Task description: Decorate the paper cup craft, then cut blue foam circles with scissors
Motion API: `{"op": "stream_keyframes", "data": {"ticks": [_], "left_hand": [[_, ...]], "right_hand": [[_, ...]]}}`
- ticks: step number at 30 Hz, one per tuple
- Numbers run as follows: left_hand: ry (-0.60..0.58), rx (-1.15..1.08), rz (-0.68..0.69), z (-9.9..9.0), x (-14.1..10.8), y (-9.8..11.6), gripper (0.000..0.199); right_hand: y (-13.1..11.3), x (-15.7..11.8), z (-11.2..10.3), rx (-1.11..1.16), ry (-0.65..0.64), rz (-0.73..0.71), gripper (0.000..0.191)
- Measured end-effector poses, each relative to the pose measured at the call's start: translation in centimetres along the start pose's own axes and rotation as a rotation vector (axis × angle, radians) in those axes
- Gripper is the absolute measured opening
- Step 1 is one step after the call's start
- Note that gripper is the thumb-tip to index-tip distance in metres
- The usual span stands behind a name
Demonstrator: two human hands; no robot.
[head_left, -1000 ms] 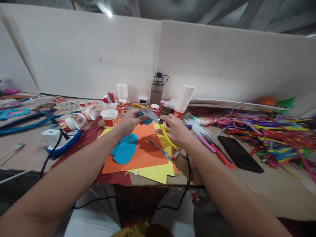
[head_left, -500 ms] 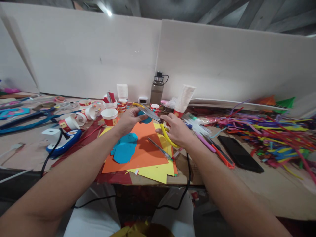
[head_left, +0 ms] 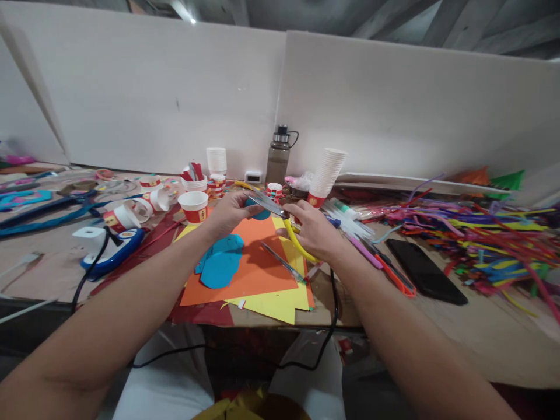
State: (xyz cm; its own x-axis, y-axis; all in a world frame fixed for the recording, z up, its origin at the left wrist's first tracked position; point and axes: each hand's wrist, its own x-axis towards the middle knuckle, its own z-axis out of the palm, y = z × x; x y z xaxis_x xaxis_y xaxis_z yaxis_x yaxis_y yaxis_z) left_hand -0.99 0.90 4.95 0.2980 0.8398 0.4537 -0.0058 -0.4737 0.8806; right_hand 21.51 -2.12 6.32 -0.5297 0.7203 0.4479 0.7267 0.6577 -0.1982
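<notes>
Yellow-handled scissors point(head_left: 301, 240) are gripped in my right hand point(head_left: 310, 226), their metal blades pointing up and left. Between the thumb and fingers of my left hand point(head_left: 233, 211) is a small piece of blue paper point(head_left: 261, 213). The blades lie across this piece, close to my left fingertips; whether they are cutting it I cannot tell. Below, a larger blue paper cutout point(head_left: 222, 265) rests on orange paper point(head_left: 258, 280), which overlaps yellow sheets point(head_left: 273, 306). A pen point(head_left: 282, 262) lies slantwise on the sheets under my right hand.
Paper cups point(head_left: 193, 205) stand at the left, and a tall cup stack point(head_left: 326, 175) at the right back. Behind is a water bottle point(head_left: 278, 156). A black phone point(head_left: 425, 271), an orange cutter point(head_left: 397, 277) and many pipe cleaners point(head_left: 485, 233) lie at right. A cable point(head_left: 333, 315) hangs over the table's edge.
Hardly anything differs. Both hands keep their places, and the blue piece and scissor blades have shifted only very slightly.
</notes>
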Motion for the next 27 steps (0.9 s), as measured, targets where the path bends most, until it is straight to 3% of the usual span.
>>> {"op": "stream_keyframes", "data": {"ticks": [16,22,27], "left_hand": [[0.042,-0.026,-0.043,-0.06,-0.04,0.35,0.032],[0.140,-0.130,-0.004,0.22,-0.07,0.06,0.024],[0.053,-0.179,-0.021,0.55,-0.26,0.20,0.031]], "right_hand": [[0.34,-0.14,0.00,-0.047,0.033,-0.019,0.052],[0.41,0.23,0.38,0.153,0.094,0.023,0.045],[0.17,0.02,0.39,0.090,0.087,0.037,0.057]]}}
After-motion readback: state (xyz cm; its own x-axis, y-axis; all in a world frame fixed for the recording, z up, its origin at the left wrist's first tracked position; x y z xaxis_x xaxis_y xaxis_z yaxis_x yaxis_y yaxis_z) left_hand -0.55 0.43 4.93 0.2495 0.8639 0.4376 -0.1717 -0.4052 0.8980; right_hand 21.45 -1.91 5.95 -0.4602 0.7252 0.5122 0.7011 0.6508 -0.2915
